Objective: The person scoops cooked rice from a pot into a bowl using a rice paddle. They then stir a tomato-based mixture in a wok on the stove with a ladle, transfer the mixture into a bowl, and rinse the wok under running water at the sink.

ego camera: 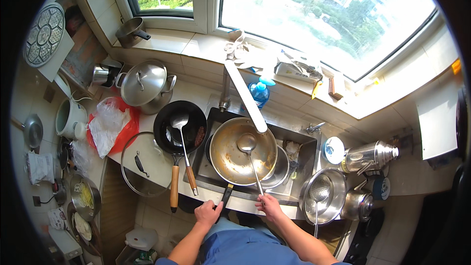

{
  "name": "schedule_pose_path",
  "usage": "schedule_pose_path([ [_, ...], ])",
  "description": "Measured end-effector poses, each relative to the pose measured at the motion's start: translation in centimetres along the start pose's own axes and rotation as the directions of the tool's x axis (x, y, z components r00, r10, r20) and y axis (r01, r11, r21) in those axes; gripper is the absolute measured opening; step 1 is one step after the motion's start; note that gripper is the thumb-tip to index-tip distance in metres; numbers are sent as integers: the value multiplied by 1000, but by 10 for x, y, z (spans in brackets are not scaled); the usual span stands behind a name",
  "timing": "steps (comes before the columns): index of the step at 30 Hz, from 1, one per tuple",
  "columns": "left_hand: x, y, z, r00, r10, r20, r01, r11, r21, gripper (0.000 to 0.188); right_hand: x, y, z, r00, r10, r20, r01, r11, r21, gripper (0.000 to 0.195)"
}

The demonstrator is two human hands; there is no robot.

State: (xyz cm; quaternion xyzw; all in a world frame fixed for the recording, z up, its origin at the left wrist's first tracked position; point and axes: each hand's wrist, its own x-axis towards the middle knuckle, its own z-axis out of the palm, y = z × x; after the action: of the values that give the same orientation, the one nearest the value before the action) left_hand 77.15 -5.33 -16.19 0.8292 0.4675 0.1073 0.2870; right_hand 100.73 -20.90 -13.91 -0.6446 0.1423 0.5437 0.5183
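A large steel wok (224, 158) with brownish smears inside rests over the sink basin. My left hand (208, 211) is closed at the end of its black handle. In the wok lies the bowl of a steel ladle (252, 160). Its handle runs towards me into my right hand (270, 207), whose fingers grip the end. Left of the wok, a black frying pan (169, 132) with a wooden handle sits on the counter. A wood-handled metal turner (179, 120) and a small reddish-brown patch of food are in that pan. Partly under the wok, a metal bowl (281, 171) shows in the sink.
A white faucet spout (246, 97) reaches over the wok. A glass lid (128, 171) and a lidded stockpot (143, 84) are at left. On the right are a steel basin (338, 206) holding a skimmer (319, 189), a kettle (357, 204) and a thermos (368, 156).
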Motion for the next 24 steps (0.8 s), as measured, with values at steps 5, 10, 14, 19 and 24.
schedule_pose_path([
  [5,-52,-67,7,971,-231,55,236,964,-119,44,-10,15,-8,996,-83,-35,82,996,-32,48],
  [10,-99,-148,36,889,-396,232,430,895,-122,42,-14,26,-15,989,-97,-114,95,995,-26,50],
  [14,-125,-191,57,753,-561,345,648,722,-241,39,-19,35,-19,980,-98,-172,86,994,-73,63],
  [19,-133,-198,74,613,-679,404,789,502,-353,39,-50,51,-41,976,-119,-181,92,984,-150,73],
  [24,-162,-196,91,805,-515,295,577,796,-184,39,-79,78,-84,985,-85,-149,74,994,-78,69],
])
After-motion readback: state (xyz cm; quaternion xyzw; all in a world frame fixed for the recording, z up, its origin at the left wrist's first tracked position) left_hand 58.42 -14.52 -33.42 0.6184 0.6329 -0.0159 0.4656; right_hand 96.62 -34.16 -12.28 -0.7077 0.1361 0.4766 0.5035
